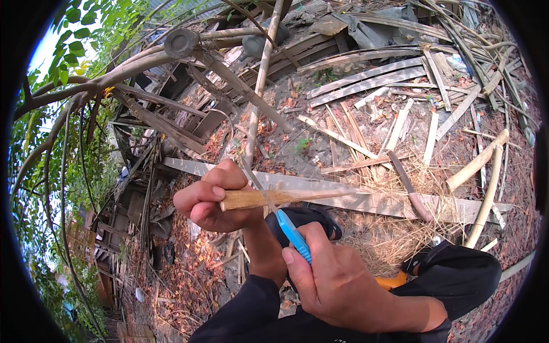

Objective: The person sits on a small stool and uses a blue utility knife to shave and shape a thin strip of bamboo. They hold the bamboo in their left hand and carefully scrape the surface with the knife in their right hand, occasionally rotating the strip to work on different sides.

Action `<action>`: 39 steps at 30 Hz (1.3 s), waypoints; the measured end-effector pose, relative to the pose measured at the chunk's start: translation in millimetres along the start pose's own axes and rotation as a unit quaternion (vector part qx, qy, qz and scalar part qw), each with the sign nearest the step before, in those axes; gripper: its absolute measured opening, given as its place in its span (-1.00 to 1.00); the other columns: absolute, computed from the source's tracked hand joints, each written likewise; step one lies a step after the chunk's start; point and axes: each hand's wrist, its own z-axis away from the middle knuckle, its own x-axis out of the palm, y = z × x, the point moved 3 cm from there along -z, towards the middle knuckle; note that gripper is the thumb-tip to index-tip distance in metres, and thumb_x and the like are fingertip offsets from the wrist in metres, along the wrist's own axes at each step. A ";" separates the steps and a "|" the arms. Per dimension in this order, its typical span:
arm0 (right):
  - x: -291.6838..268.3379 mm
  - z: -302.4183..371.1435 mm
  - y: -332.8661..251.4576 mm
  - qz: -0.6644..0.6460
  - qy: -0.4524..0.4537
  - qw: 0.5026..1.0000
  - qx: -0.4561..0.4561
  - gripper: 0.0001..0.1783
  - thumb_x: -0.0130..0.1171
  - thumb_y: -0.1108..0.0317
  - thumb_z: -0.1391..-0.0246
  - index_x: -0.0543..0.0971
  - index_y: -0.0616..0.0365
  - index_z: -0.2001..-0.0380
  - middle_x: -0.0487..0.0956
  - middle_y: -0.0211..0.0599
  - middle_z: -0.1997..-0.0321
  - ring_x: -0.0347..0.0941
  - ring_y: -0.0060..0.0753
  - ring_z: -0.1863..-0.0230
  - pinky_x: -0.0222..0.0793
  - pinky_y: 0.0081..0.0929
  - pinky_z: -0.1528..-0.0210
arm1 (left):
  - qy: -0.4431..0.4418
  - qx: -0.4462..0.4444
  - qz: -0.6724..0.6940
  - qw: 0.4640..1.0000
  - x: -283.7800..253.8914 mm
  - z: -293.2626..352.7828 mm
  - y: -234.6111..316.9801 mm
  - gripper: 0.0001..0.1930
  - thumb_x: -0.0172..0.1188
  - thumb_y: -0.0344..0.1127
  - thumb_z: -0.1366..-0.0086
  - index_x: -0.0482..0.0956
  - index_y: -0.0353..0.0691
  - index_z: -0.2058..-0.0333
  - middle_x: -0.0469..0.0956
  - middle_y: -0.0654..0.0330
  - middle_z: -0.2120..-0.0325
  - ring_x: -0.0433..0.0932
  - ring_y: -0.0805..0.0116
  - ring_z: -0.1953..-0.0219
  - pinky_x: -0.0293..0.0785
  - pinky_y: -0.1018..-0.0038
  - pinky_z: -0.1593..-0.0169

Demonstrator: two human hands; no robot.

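Observation:
My left hand, closed, grips the thick end of a tapered wooden stick between thumb and fingers. The stick lies roughly level and narrows to a point toward the right. In my right hand is a utility knife with a light blue handle; the fingers are wrapped round it, with the thumb along the handle. Its long thin blade is out, slanting up and left across the stick close to my left fingers. Whether the edge bites into the wood, I cannot tell.
Below my hands a long grey board lies across the ground. A large knife with a wooden handle rests on it among pale shavings. Split wood strips, peeled poles and an orange object lie around. Branches stand left.

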 end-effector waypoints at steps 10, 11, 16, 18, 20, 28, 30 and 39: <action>21.0 24.1 51.7 0.111 0.072 0.991 -0.017 -0.79 0.12 0.38 -0.08 0.34 0.27 0.33 0.36 -0.18 0.78 0.41 -0.11 0.75 0.29 -0.24 0.68 | 0.106 0.042 -0.286 0.951 22.5 7.8 14.9 -0.69 -0.16 -0.19 -0.45 0.18 -0.31 0.41 0.20 0.25 0.67 0.16 0.61 0.80 0.04 0.67 0.73; 19.9 24.9 56.9 0.121 0.081 0.989 -0.026 -0.78 0.13 0.39 -0.07 0.34 0.27 0.34 0.36 -0.19 0.78 0.41 -0.10 0.75 0.29 -0.24 0.69 | 0.106 0.036 -0.293 0.950 22.1 6.7 17.7 -0.69 -0.15 -0.19 -0.45 0.19 -0.30 0.42 0.21 0.24 0.65 0.16 0.61 0.80 0.04 0.67 0.73; -0.2 75.4 193.3 0.280 0.088 0.935 0.197 -0.76 -0.01 0.32 -0.22 0.38 0.33 0.40 0.41 0.06 0.74 0.39 0.16 0.69 0.30 -0.05 0.58 | 0.131 0.018 -0.306 0.943 20.3 4.3 25.8 -0.65 -0.14 -0.14 -0.45 0.17 -0.26 0.46 0.23 0.25 0.61 0.08 0.62 0.78 -0.03 0.65 0.71; -24.1 94.7 239.6 0.283 0.100 0.927 0.223 -0.71 -0.04 0.27 -0.24 0.36 0.35 0.39 0.39 0.09 0.76 0.38 0.22 0.69 0.30 0.02 0.57 | 0.127 0.031 -0.173 0.976 24.6 15.2 22.3 -0.64 -0.14 -0.12 -0.45 0.15 -0.22 0.47 0.21 0.27 0.67 0.05 0.61 0.79 -0.08 0.64 0.71; -18.5 92.0 188.9 0.189 0.056 0.942 0.271 -0.71 -0.05 0.28 -0.24 0.37 0.37 0.37 0.39 0.13 0.74 0.38 0.21 0.68 0.27 0.04 0.56 | 0.082 -0.007 -0.176 0.981 15.3 18.4 26.4 -0.63 -0.22 -0.06 -0.46 0.13 -0.16 0.48 0.08 0.34 0.81 -0.03 0.61 0.82 -0.15 0.62 0.71; 10.4 35.5 36.1 -0.054 -0.015 0.996 0.067 -0.80 0.02 0.36 -0.19 0.30 0.29 0.34 0.38 -0.10 0.66 0.39 -0.02 0.68 0.28 -0.22 0.61 | 0.115 0.007 -0.174 0.978 16.8 11.2 23.6 -0.59 -0.37 0.01 -0.48 0.10 -0.12 0.51 0.04 0.36 0.87 -0.10 0.61 0.86 -0.19 0.62 0.74; 13.0 30.7 33.9 -0.014 -0.011 0.998 0.064 -0.80 0.03 0.38 -0.17 0.30 0.30 0.34 0.39 -0.08 0.68 0.39 -0.01 0.71 0.28 -0.23 0.64 | 0.131 0.002 -0.244 0.961 27.1 10.4 23.8 -0.61 -0.37 -0.03 -0.48 0.09 -0.11 0.51 0.02 0.38 0.86 -0.09 0.62 0.86 -0.19 0.64 0.75; -1.3 50.7 82.8 0.070 0.060 0.982 0.163 -0.78 0.02 0.36 -0.20 0.31 0.30 0.40 0.41 0.00 0.76 0.42 0.06 0.70 0.29 -0.15 0.68 | 0.162 0.021 -0.240 0.957 21.4 18.3 38.2 -0.64 -0.40 -0.11 -0.50 0.16 -0.16 0.45 -0.03 0.45 0.71 -0.10 0.72 0.79 -0.18 0.72 0.74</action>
